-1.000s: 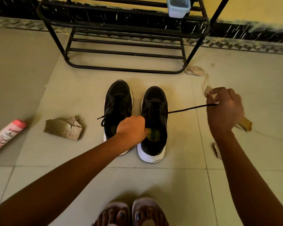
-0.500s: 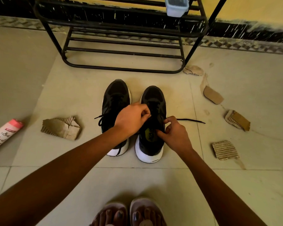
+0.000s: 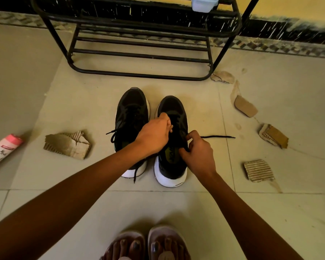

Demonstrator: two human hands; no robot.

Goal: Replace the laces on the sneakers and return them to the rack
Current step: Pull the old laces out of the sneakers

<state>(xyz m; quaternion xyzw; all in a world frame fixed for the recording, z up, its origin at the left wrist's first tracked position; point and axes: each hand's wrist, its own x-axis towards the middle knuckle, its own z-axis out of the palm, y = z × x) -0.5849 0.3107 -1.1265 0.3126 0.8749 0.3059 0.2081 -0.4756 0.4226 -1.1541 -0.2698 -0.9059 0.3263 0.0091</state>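
Pinching the woven black lace (image 3: pixel 218 136) at the mesh, white-soled sneaker (image 3: pixel 172 167) between right hand (image 3: pixel 199 152) thumb and forefinger; gripping its laced throat with curled left hand (image 3: pixel 154 136). Leaving the lace end slack beyond the right hand, no longer pulled taut. Showing insole print too blurred to read.

Two sneakers (image 3: pixel 131 109). Two hands: left hand (image 3: pixel 154 136), right hand (image 3: pixel 199 154). One loose lace (image 3: pixel 218 136). Five cardboard scraps (image 3: pixel 67 145): one left of grip, four right. One rack (image 3: pixel 139 74). One bottle (image 3: pixel 2 149). One tub (image 3: pixel 203 4). Two sandals (image 3: pixel 167 244).
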